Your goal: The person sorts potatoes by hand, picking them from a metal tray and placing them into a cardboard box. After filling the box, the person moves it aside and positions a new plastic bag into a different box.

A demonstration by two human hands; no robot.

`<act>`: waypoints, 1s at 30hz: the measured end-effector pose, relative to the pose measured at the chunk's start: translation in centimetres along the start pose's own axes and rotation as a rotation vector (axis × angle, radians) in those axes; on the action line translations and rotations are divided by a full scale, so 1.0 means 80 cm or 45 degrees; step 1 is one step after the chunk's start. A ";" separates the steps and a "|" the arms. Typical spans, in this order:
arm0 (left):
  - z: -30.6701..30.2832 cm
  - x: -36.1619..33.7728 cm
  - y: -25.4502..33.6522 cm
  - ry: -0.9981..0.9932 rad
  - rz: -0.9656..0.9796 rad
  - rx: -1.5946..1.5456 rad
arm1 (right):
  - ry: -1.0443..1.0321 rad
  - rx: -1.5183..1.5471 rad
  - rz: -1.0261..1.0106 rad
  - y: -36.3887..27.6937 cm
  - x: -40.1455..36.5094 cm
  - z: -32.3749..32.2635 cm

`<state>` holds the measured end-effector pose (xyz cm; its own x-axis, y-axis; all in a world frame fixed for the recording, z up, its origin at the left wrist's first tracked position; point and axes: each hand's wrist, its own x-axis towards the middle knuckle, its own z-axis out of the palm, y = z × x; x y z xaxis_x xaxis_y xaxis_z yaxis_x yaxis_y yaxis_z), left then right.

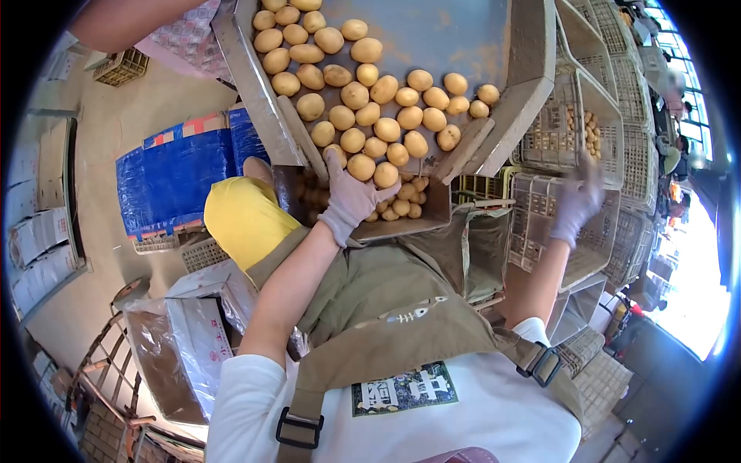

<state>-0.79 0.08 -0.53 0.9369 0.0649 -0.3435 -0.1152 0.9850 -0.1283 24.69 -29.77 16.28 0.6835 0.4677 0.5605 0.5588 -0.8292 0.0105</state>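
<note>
Many yellow potatoes (384,89) lie on a grey metal sorting tray (463,35) that narrows towards me. At its mouth is my left hand (356,194) in a pale glove, fingers spread against the nearest potatoes. Just below the mouth, a box (438,212) holds more potatoes, partly hidden by that hand. Off to the right, my right hand (576,202), also gloved, is in front of the stacked plastic crates. Its fingers are smeared by motion, so I cannot see whether they hold anything.
Stacked crates (627,162) line the right side, one with potatoes (584,131) inside. Wooden boards (465,150) flank the tray's mouth. A blue-wrapped stack (177,181) and plastic-covered boxes (189,347) stand at left. Another person's arm (135,19) reaches in at upper left.
</note>
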 end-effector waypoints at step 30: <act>0.006 -0.002 -0.007 0.246 0.033 0.224 | -0.652 0.552 -0.805 -0.328 -0.046 0.129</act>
<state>-0.74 -0.43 0.01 0.8521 0.0753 -0.5179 -0.0634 0.9972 0.0407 12.36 -6.61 5.41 0.2576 0.9588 0.1199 0.9555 -0.2343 -0.1795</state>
